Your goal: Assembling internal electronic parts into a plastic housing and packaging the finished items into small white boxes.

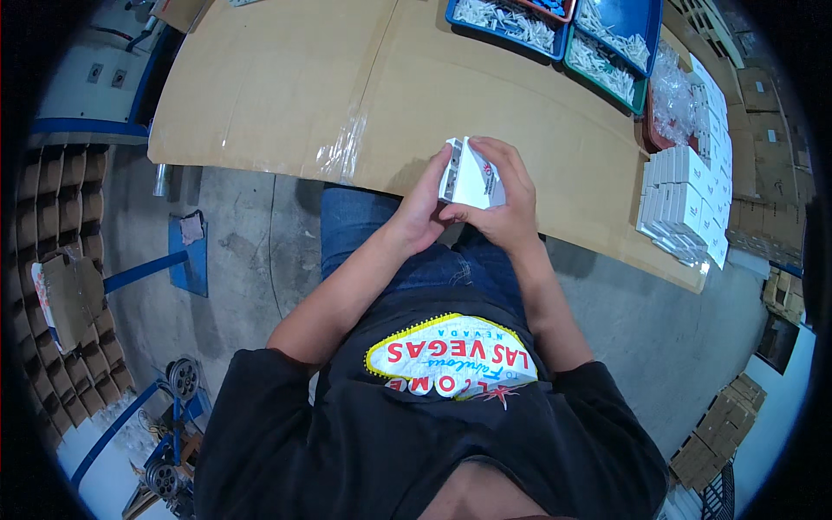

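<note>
Dark shirt fills the head view at 6 o'clock. Both hands are close together, clamped on one white box, located at 1 o'clock from the view's centre, at the near edge of the cardboard-covered table. The left hand supports its 9 o'clock side; the right hand wraps the 3 o'clock side. Light, even pressure from both sides should keep the panels square and the corners uncreased. Stacked white boxes stand at 3 o'clock from it, on the same table.
</note>
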A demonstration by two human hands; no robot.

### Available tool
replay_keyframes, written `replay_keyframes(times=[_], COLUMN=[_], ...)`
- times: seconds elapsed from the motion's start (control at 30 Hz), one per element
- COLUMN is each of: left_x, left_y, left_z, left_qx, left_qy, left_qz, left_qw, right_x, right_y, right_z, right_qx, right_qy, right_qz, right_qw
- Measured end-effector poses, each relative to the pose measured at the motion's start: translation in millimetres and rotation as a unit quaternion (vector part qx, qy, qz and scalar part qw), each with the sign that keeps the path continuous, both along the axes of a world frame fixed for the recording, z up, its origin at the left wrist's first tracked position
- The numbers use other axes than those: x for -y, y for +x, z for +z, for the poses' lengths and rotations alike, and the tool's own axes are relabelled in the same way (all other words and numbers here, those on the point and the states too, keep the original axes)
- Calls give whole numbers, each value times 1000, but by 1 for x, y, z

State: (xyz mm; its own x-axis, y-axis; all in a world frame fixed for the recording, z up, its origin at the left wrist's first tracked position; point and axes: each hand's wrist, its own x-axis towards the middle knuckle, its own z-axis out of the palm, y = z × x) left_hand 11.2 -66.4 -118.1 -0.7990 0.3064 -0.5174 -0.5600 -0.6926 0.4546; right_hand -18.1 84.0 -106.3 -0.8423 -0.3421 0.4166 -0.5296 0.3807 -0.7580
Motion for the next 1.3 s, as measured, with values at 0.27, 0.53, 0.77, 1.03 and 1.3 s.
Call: replay_keyframes(times=[0.27,0.53,0.77,1.03,1.3], left_x=[-5,-7,-6,-16,-7], left_y=[4,3,5,9,5], left_z=[6,6,4,9,7], left_qx=[-40,-74,-78,-137,-19], left_qy=[-11,-19,-3,-18,-15], left_qz=[-1,6,-13,-4,-35], left_qw=[999,997,997,990,999], right_x=[0,1,-1,-8,-13], right_y=[1,3,3,5,6], right_z=[-7,-7,-13,-13,-4], right_qx=[-13,-1,-9,-18,7], right_qy=[-3,-24,-20,-26,27], right_qz=[11,7,13,26,53], right_qw=[1000,1000,1000,999,998])
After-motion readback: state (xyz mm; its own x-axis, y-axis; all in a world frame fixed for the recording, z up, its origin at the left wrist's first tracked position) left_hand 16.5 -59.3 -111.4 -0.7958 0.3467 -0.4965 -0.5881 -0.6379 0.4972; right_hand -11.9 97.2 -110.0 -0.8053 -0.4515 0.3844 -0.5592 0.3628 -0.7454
